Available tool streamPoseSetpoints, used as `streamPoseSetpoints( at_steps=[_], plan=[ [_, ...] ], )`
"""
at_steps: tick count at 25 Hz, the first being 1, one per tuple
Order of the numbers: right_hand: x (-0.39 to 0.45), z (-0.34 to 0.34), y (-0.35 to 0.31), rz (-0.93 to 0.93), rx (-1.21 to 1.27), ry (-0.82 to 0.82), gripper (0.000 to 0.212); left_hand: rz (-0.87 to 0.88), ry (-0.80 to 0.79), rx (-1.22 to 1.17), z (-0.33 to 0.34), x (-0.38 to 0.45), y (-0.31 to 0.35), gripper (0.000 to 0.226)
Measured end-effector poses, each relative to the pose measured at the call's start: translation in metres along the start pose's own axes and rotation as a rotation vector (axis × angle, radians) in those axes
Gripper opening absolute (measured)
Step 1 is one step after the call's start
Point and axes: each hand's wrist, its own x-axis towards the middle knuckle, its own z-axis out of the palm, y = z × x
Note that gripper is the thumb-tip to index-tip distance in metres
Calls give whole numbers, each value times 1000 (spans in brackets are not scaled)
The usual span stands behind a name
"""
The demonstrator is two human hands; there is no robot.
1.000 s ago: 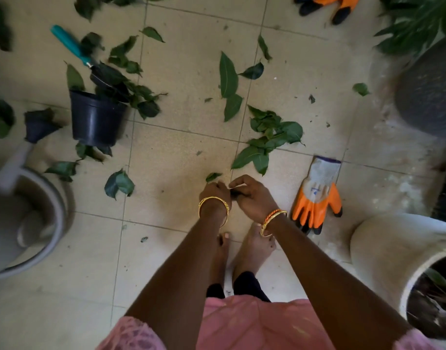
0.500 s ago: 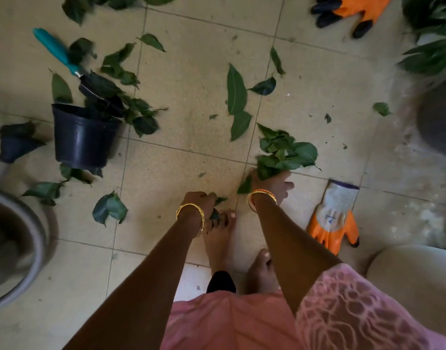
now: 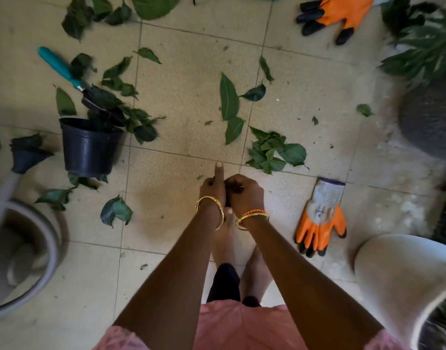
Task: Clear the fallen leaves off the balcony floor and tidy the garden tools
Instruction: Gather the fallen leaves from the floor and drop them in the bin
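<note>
We hold our two hands close together, low over the floor (image 3: 181, 84), right above our bare feet. Our left hand (image 3: 213, 190) is curled, with one finger sticking straight out, and our right hand (image 3: 246, 194) is closed in a fist touching it. Something small and dark sits between them, and we think it is picked-up leaves, but we cannot tell for sure. So the grip of both hands is narrow and tight, most likely so the little bits do not fall back down. Many leaves are not yet picked up. The nearest bunch of leaves (image 3: 275, 154) lies just past our right hand, a little to its right. A long leaf (image 3: 228, 97) lies farther out, straight ahead of the hands. Two more leaves (image 3: 115, 210) lie off to the left of our left hand. The black pot (image 3: 89, 147) stands farther left and ahead, with the little shovel (image 3: 65, 70) resting across a leaf pile behind it. One orange glove (image 3: 320, 221) lies flat near the right of our right hand, and another glove (image 3: 335, 16) lies far ahead. A grey bucket (image 3: 50, 238) sits well apart on the left, maybe for the leaves. We think most of the job is still to do.
</note>
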Motion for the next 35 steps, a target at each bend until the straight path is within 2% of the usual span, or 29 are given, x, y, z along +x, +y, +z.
streamPoseSetpoints(
  at_steps=[1, 3, 4, 6, 8, 9, 11, 13, 16, 19, 20, 22, 24, 27, 29, 31, 32, 33, 35],
  plan=[
    [-5, -1, -3, -13, -37, -69, 17, -37, 3, -45, 0, -4, 1, 62],
    [-7, -8, -10, 84, 8, -199, 24, -95, 40, -100, 0, -7, 0, 50],
    [-4, -13, -13, 147, 81, -204, 24, -125, 82, -127, -1, -8, 1, 43],
    [9, -25, -12, 159, 148, -37, 17, -198, 82, -264, -4, -5, 5, 31],
    [33, -38, 0, -15, -205, 150, 16, -233, 17, -270, -10, 6, 7, 33],
    [47, -43, 11, -84, -424, 147, 31, -213, -11, -208, -13, 12, 7, 36],
    [71, -48, 31, -105, -748, 36, 54, -165, -36, -73, -18, 24, 6, 37],
    [87, -41, 50, -136, -905, 16, 57, -147, -45, 0, -20, 35, 3, 36],
    [97, -30, 66, -207, -788, 90, 38, -171, -40, 70, -21, 45, -9, 60],
    [89, -31, 71, -262, -634, 22, 26, -148, -84, 141, -21, 36, -11, 40],
    [84, -33, 70, -262, -568, 7, 22, -131, -105, 160, -19, 32, -9, 41],
    [68, -36, 60, -190, -343, -29, 18, -73, -148, 210, -15, 22, -5, 50],
    [51, -37, 47, -64, -79, -148, 13, -15, -210, 265, -10, 13, -1, 57],
    [32, -39, 28, 36, 177, -266, 15, 34, -256, 312, -1, 2, 4, 51],
    [31, -47, 17, 167, 350, -321, 19, 63, -211, 276, 7, 2, 5, 42],
    [36, -59, 11, 247, 453, -339, 14, 78, -152, 256, 13, 6, 6, 33],
    [43, -65, 13, 214, 386, -273, 11, 65, -129, 244, 16, 8, 8, 31],
    [52, -72, 18, 134, 209, -146, 9, 43, -113, 231, 17, 11, 11, 31],
    [73, -86, 35, -2, -259, 137, 22, -10, -126, 197, 18, 15, 16, 31]
  ],
)
